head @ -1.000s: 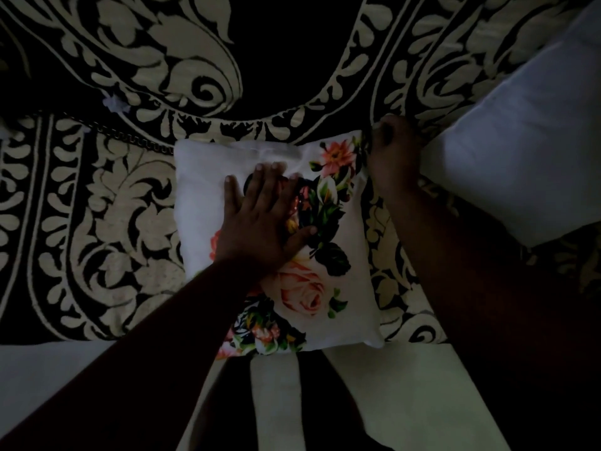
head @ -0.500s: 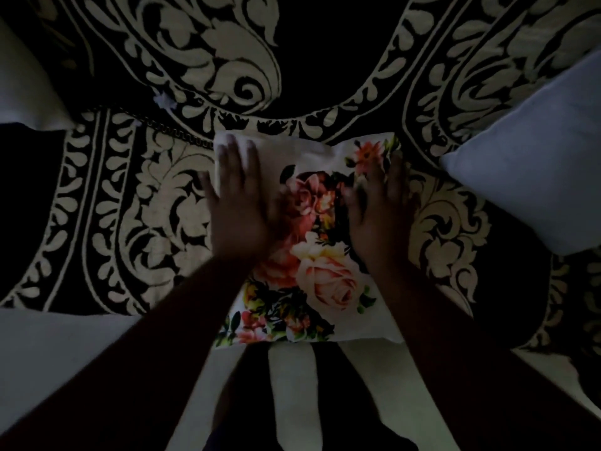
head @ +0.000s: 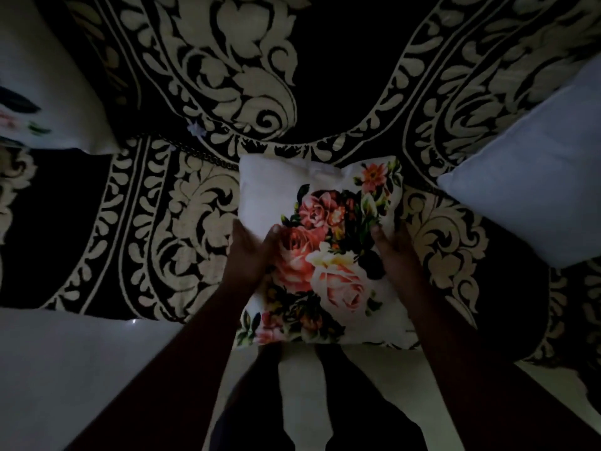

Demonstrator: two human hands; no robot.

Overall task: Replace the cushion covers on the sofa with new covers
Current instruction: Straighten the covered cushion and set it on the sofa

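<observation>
On the sofa (head: 325, 92), which is draped in a black-and-cream scrollwork fabric, three cushions show. One, the floral cushion (head: 328, 255), lies flat at the middle of the seat, close to its front edge; its cover is white with a bunch of pink and peach roses and dark leaves printed on it. The far left corner of that cover is plain white and looks puffed up. A second, the plain cushion (head: 533, 193), pale and unprinted, leans at the right, apart from the floral one. A third, the left cushion (head: 42, 92), sits at the upper left edge of view, white with a bit of flower print showing, and is cut off by the frame.

Two hands are on the floral cushion, one at each side. The left hand (head: 250, 252) clasps the left edge about halfway along, thumb on top of the printed face and the other fingers wrapped round the side. The right hand (head: 390, 245) grips the right edge in the same way, thumb lying on the print, the rest of the fingers hidden behind the edge. Both forearms reach in from below.

Whether a filling sits fully inside the floral cover cannot be told, since no opening shows. Below the seat, a light floor (head: 65, 369) is visible.
</observation>
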